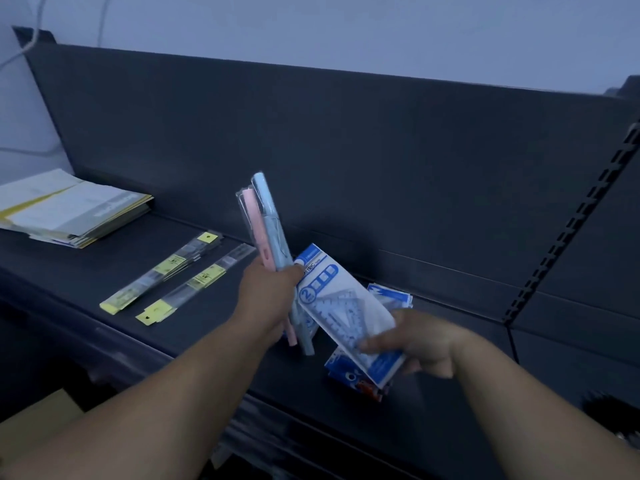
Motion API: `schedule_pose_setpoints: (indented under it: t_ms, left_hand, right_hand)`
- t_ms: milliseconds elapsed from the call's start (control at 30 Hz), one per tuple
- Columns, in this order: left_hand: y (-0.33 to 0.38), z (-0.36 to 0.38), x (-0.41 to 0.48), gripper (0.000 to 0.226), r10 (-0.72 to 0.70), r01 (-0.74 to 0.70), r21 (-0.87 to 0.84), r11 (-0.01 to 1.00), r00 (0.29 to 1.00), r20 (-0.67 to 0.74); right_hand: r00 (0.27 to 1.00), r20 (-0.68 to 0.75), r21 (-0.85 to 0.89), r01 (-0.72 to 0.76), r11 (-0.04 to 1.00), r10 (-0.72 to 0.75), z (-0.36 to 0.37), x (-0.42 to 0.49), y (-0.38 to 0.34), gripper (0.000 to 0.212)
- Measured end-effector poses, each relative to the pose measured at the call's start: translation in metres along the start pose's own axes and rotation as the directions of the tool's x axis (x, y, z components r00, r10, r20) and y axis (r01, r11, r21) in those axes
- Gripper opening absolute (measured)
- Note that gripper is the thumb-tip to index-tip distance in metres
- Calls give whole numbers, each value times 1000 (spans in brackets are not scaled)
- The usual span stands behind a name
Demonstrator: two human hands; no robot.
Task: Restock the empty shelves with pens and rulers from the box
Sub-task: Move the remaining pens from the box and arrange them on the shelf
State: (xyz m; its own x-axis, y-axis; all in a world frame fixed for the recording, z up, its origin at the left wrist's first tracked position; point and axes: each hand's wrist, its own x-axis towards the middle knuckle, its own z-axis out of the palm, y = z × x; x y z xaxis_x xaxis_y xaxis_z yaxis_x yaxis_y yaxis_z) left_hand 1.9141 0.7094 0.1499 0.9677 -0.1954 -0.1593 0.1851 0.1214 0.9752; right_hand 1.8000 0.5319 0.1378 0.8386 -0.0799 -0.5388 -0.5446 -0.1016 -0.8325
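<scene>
Left hand (pixel 270 292) clasps 2 pens (pixel 266 230) upright over the shelf (pixel 214 327), and right hand (pixel 426 341), at 4 o'clock, pinches a ruler packet (pixel 343 306) by its lower end; either may slip and fall off the shelf's front.

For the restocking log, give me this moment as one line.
left hand: grips pink and blue pens | right hand: holds set-square pack | shelf: two yellow-labelled packs lying flat

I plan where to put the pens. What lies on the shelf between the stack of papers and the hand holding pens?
Two clear packs with yellow labels lie there side by side on the shelf, as the head view shows.
</scene>
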Motion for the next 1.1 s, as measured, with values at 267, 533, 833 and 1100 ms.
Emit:
schedule_pose_setpoints:
  t_ms: [267,533,833,1100]
  left_hand:
    - [-19,11,-9,13,9,-10,-12,1000,998,-65]
    - [-40,20,-12,21,-98,93,-66,994,992,-79]
    - [-32,-45,38,11,21,25,367,930,992,-121]
    - [-28,-41,74,12,-116,63,566,822,992,58]
  right_hand:
    - [897,-439,746,335,576,48,-7,4,4,20]
    - [901,-430,688,365,627,-53,38,22,-5,10]
    - [779,-627,190,153,970,0,27,59,-22,28]
    - [782,-620,-27,63,998,-66,43,115,-23,19]
